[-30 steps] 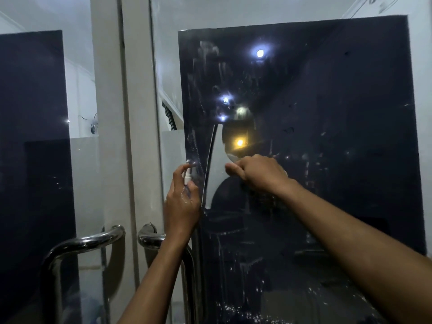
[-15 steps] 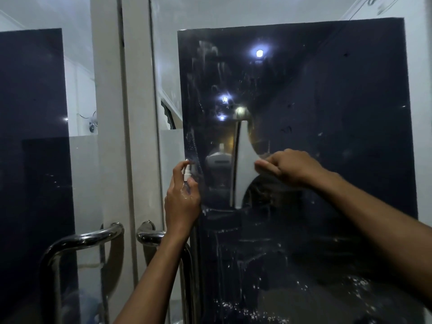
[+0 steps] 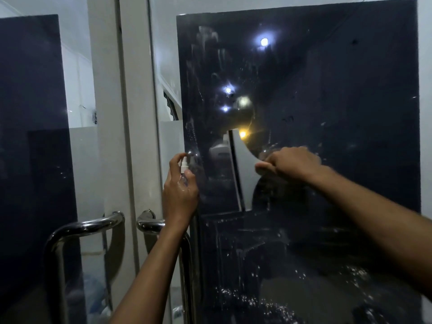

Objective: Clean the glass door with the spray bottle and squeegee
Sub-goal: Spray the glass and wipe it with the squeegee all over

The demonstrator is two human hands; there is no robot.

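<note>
The right glass door (image 3: 339,94) has a dark pane streaked with white spray runs and droplets, thickest near the bottom. My left hand (image 3: 181,192) grips a small clear spray bottle (image 3: 184,168) with a white nozzle at the pane's left edge, forefinger on top of the nozzle. My right hand (image 3: 292,162) is curled and pressed against the glass at mid height, holding the squeegee. The squeegee is almost wholly hidden under the fingers.
Two curved chrome door handles (image 3: 84,228) (image 3: 149,223) stick out below my left hand. A white door frame (image 3: 135,90) separates this pane from the left door's dark pane (image 3: 30,113). Lamps and a room reflect in the glass.
My right hand has slid to the right across the glass at about the same height, slowing in the last half second. The left hand with the bottle has stayed put.
</note>
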